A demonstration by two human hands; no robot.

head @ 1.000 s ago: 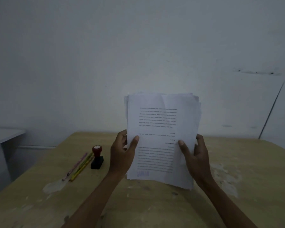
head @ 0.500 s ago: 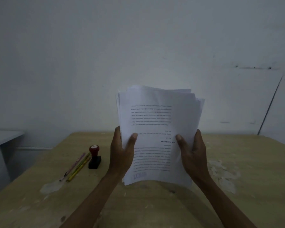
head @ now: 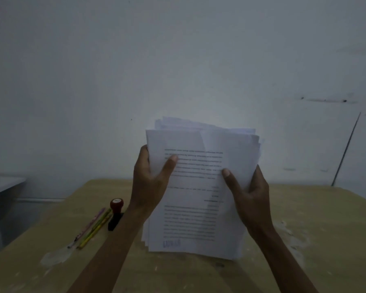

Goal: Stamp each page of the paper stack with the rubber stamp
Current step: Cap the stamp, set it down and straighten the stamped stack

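Lying at far left: pencils (head: 91,228), side by side on the wooden table (head: 315,240), tips toward the near edge.
Rubber stamp: rubber stamp (head: 115,213) stands upright on the table just beside the pencils, red handle on top, untouched.
Left hand: left hand (head: 150,182) grips the paper stack (head: 199,197) at its left edge, thumb on the front sheet.
Paper stack: held upright above the table between both hands, sheets fanned unevenly, a bluish stamp mark at the bottom of the printed front page.
Right hand: right hand (head: 249,195) grips the right edge, thumb in front.

Print on paper stack (head: 199,208) illegible.
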